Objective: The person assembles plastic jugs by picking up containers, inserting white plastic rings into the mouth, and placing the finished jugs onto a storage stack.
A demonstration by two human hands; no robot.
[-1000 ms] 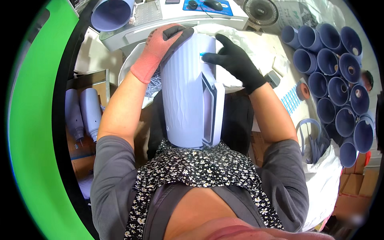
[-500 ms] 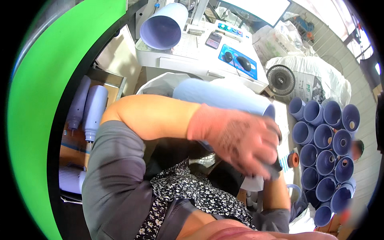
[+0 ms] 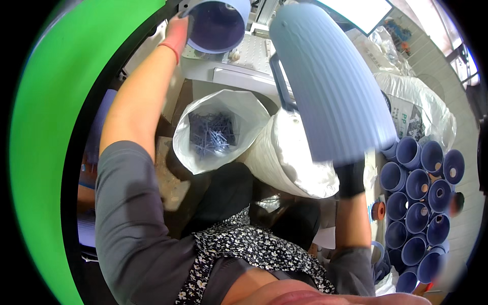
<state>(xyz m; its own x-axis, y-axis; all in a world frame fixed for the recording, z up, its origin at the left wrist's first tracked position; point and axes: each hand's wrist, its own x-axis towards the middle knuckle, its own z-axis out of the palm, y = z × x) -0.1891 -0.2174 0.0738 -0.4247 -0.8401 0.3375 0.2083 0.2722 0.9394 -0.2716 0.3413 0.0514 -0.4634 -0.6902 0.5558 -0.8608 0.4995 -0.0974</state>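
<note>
A pale blue ribbed jug shell (image 3: pixel 333 86) with a side handle is raised at the right, tilted, its wide end low. My right hand (image 3: pixel 352 179), in a black glove, holds it at that lower end; the fingers are hidden behind the shell. At the upper left, a blue cylindrical shell (image 3: pixel 218 25) lies with its open mouth facing me at the white worktable (image 3: pixel 239 76). My left hand (image 3: pixel 179 33), in a pinkish glove with dark fingertips, is closed on the left rim of that shell.
Below the worktable stand a white bag (image 3: pixel 190 152) of thin blue scraps and a white-lined bin (image 3: pixel 264 152). Several blue shells (image 3: pixel 417 211) stand in rows at the right. A bright green panel (image 3: pixel 46 152) curves along the left, and a screen (image 3: pixel 361 12) is at the top.
My left hand has moved from beside the right hand to the cylindrical shell at upper left. The ribbed shell has swung from lying sideways to a raised, steeper tilt.
</note>
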